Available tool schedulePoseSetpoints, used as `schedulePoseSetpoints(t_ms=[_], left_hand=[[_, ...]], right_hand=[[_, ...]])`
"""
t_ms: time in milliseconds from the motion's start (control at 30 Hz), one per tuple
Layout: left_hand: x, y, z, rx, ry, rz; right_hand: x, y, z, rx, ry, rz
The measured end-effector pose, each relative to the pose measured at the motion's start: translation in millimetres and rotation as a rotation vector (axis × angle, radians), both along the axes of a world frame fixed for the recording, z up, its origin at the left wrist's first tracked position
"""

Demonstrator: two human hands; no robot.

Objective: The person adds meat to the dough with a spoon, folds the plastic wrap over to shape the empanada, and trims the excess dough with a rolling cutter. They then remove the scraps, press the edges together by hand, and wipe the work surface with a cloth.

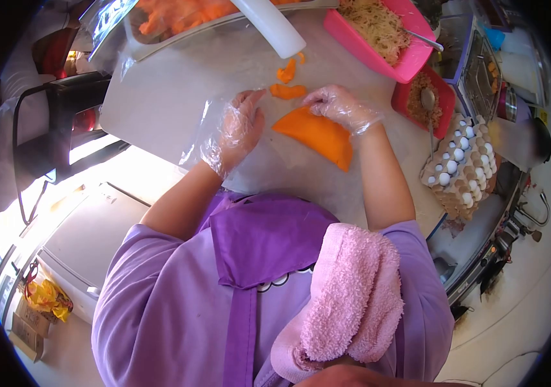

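Observation:
A folded half-moon of orange dough point(317, 135) lies on the pale work surface point(166, 97). My right hand point(340, 108), in a clear plastic glove, has its fingers pinched at the dough's upper edge. To the left, my left hand point(240, 126), also gloved, is raised with fingers apart and holds nothing. Small orange dough scraps point(288, 91) lie just beyond the half-moon, between the hands. Behind them a white rolling pin point(272, 29) leans over a tray of orange dough pieces point(178, 19).
A pink tub of shredded filling point(417, 61) with a spoon stands at the back right. Nearer is a red tub of minced filling point(442, 97) with another spoon. Egg trays point(459, 164) holding several eggs sit at the right edge. A white chest point(95, 242) stands at lower left.

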State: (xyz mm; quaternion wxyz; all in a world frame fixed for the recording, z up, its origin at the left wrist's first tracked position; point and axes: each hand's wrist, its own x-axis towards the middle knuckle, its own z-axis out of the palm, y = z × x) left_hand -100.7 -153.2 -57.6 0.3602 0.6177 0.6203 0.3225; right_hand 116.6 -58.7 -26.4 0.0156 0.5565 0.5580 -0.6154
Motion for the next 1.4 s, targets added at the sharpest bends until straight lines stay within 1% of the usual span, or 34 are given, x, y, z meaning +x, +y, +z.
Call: schedulePoseSetpoints(t_ms=[67, 133, 233, 267, 333, 367, 467, 533, 567, 633, 667, 733, 767, 833, 867, 933, 967, 1033, 1133, 1167, 1233, 1267, 1333, 1400], left_hand=[[4, -8, -7, 0.006, 0.007, 0.005], [7, -14, -14, 0.054, -0.012, -0.032], [11, -17, -20, 0.084, -0.032, -0.065], [12, -17, -20, 0.083, -0.033, -0.061], [14, -18, -17, 0.081, -0.059, -0.068], [15, -18, -18, 0.08, -0.06, -0.066], [16, -16, -26, 0.143, -0.031, -0.066], [17, -16, -30, 0.164, -0.018, -0.128], [17, -16, -32, 0.164, -0.017, -0.125], [20, -15, -29, 0.227, 0.113, -0.162], [22, -15, -30, 0.227, 0.113, -0.159], [26, -11, -27, 0.23, 0.216, -0.195], [28, -10, -25, 0.231, 0.215, -0.193], [30, -7, -8, 0.164, 0.251, -0.233], [30, -7, -10, 0.164, 0.251, -0.232], [31, -7, -15, 0.206, 0.358, -0.302], [31, -8, -16, 0.204, 0.356, -0.303], [32, -8, -19, 0.198, 0.375, -0.305], [32, -10, -22, 0.222, 0.422, -0.314], [32, -11, -22, 0.221, 0.421, -0.314], [31, -10, -20, 0.198, 0.399, -0.328], [30, -10, -19, 0.197, 0.398, -0.328], [31, -9, -19, 0.188, 0.418, -0.332], [31, -9, -18, 0.176, 0.412, -0.337]], right_hand=[[-4, -2, -8, 0.008, -0.004, 0.029], [-9, -1, -18, 0.072, 0.087, 0.195], [-16, 0, -11, 0.025, 0.072, 0.227], [-16, 0, -12, 0.024, 0.071, 0.231], [-18, 0, -15, -0.097, 0.171, 0.123], [-19, 1, -14, -0.099, 0.17, 0.124], [-27, 2, -11, -0.024, 0.128, 0.14], [-34, 4, -15, -0.022, -0.053, 0.149], [-34, 4, -15, -0.022, -0.052, 0.152], [-32, 0, -18, 0.013, -0.059, 0.111], [-31, -1, -20, 0.013, -0.058, 0.114], [-31, -2, -22, 0.104, -0.07, 0.148], [-31, -1, -22, 0.105, -0.071, 0.149], [-32, 0, -21, 0.173, -0.205, 0.264], [-29, 0, -25, 0.173, -0.205, 0.264], [-24, -4, -29, 0.368, -0.134, 0.383], [-19, -5, -30, 0.365, -0.135, 0.383], [-18, -7, -13, 0.337, -0.13, 0.218], [0, -8, -16, 0.37, -0.137, 0.175], [7, -6, -16, 0.368, -0.138, 0.176], [14, -3, -14, 0.394, -0.286, 0.302], [15, -5, -13, 0.393, -0.287, 0.302], [13, -13, -1, 0.587, -0.403, 0.353], [14, -23, -1, 0.63, -0.423, 0.347]])
